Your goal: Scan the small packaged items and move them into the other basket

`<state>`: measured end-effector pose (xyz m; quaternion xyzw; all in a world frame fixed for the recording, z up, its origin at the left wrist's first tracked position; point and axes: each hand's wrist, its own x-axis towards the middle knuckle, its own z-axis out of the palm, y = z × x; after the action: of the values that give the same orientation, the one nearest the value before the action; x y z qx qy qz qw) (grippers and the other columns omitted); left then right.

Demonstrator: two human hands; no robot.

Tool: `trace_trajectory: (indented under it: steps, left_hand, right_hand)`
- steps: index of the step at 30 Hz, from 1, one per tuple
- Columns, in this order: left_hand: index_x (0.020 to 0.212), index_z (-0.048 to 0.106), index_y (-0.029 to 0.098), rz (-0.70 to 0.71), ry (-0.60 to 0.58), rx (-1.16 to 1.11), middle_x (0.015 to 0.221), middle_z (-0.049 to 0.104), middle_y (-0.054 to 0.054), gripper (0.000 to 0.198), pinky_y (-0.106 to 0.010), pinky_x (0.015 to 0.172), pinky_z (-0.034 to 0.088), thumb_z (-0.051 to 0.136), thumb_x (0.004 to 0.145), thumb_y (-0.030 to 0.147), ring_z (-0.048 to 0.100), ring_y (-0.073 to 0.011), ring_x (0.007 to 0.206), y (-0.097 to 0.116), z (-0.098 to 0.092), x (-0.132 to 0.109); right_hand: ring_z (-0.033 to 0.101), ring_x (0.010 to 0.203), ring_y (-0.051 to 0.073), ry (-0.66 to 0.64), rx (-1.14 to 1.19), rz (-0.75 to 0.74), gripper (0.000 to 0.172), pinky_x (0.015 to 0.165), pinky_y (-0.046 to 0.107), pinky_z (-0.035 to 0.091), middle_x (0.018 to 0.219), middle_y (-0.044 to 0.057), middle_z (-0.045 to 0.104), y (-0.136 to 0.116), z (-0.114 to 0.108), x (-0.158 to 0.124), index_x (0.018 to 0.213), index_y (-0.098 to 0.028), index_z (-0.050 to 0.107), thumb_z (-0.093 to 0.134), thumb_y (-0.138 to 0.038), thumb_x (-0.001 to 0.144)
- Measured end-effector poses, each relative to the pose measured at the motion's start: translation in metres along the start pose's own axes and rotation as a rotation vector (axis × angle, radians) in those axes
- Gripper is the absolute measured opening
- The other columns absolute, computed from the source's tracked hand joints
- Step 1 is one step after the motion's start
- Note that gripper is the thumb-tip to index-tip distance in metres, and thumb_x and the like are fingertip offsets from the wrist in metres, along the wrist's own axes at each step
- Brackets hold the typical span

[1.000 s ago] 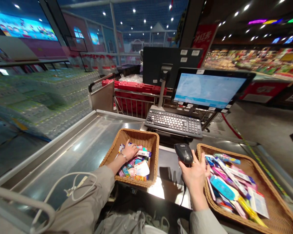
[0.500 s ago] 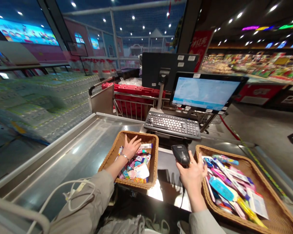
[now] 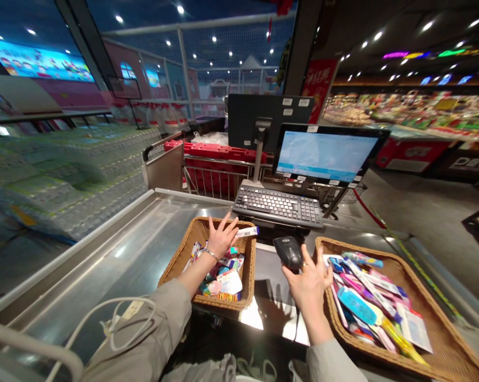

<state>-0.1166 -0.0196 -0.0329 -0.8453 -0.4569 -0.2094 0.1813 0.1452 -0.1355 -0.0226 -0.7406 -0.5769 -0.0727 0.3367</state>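
Our left hand (image 3: 222,239) is open, fingers spread above a wicker basket (image 3: 250,276) of small packets (image 3: 223,284), while our right hand (image 3: 308,286) closes around a barcode scanner (image 3: 289,253); the hands are apart. A long white packet (image 3: 247,232) lies just past the left fingertips, its long axis running sideways toward the scanner (whether a finger touches it, we cannot tell). The left hand is the nearer one. Beside the right hand sits a second basket (image 3: 430,302) of packaged toothbrushes (image 3: 356,305). Ahead of us are a keyboard (image 3: 277,208) and a screen (image 3: 324,156); a steel counter (image 3: 123,249) runs along our left.
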Motion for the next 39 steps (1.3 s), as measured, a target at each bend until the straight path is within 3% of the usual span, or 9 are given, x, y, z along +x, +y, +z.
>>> trace_trajectory:
  steps: [7, 15, 24, 39]
  left_hand:
    - [0.114, 0.064, 0.027, 0.032, 0.057, -0.015, 0.145, 0.05, -0.007, 0.026, -0.081, 0.105, -0.009, 0.048, 0.095, 0.034, 0.03, -0.0351, 0.142, 0.018, -0.005, 0.016]
    - [0.111, 0.065, 0.027, 0.062, 0.1, -0.024, 0.145, 0.049, -0.006, 0.025, -0.079, 0.107, -0.01, 0.046, 0.096, 0.034, 0.029, -0.0343, 0.143, 0.043, -0.01, 0.034]
    - [0.106, 0.068, 0.028, 0.127, 0.285, -0.037, 0.14, 0.055, -0.005, 0.019, -0.077, 0.109, -0.01, 0.056, 0.091, 0.035, 0.034, -0.0329, 0.141, 0.06, -0.001, 0.047]
    - [0.106, 0.067, 0.027, 0.159, 0.299, -0.038, 0.141, 0.054, -0.004, 0.02, -0.075, 0.109, -0.014, 0.055, 0.092, 0.036, 0.035, -0.0311, 0.141, 0.073, 0.004, 0.056]
  right_hand:
    - [0.022, 0.142, 0.032, 0.007, -0.009, -0.061, 0.027, 0.109, 0.06, 0.014, 0.131, 0.009, 0.06, -0.002, -0.009, -0.001, 0.08, -0.021, 0.071, 0.054, -0.042, 0.078]
    - [0.022, 0.142, 0.035, -0.013, -0.045, -0.076, 0.026, 0.109, 0.06, 0.013, 0.135, 0.006, 0.058, -0.003, -0.017, 0.001, 0.09, -0.022, 0.073, 0.058, -0.039, 0.078]
    - [0.022, 0.141, 0.037, -0.009, -0.037, -0.082, 0.023, 0.107, 0.063, 0.015, 0.136, 0.006, 0.057, 0.001, -0.02, 0.0, 0.09, -0.023, 0.073, 0.059, -0.036, 0.078]
    - [0.023, 0.141, 0.034, -0.017, 0.01, -0.084, 0.022, 0.109, 0.062, 0.009, 0.13, 0.003, 0.062, 0.004, -0.021, 0.0, 0.092, -0.026, 0.073, 0.061, -0.033, 0.075]
